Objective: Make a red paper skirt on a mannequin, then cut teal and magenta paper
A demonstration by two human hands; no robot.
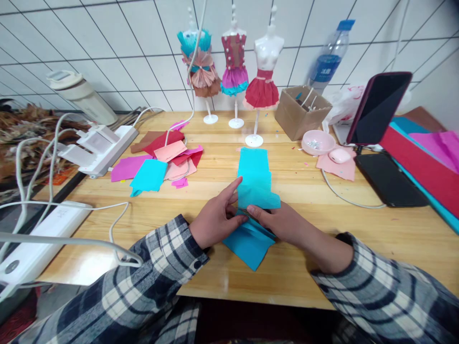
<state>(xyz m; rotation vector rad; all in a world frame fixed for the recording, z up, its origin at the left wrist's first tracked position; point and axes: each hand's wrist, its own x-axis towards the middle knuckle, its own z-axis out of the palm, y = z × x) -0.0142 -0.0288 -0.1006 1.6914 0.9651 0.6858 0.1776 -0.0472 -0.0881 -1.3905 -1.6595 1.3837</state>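
Near the front of the table, turquoise crepe paper lies between my hands, its upper part flat and a lower, darker blue piece hanging below. My left hand pinches the left edge between thumb and fingers, the index finger stretched along the side. From the right, my right hand is closed on the paper, its thumb on top and the other fingers hidden underneath. A thin dark line runs by the right thumb where the pieces meet; I cannot make out whether it is a blade or a fold.
Three small mannequins, one in a red paper skirt, stand at the back. Coloured paper scraps lie left, beside a power strip with trailing cables. Rightward are a cardboard box, pink bowl, propped phone and paper sheets.
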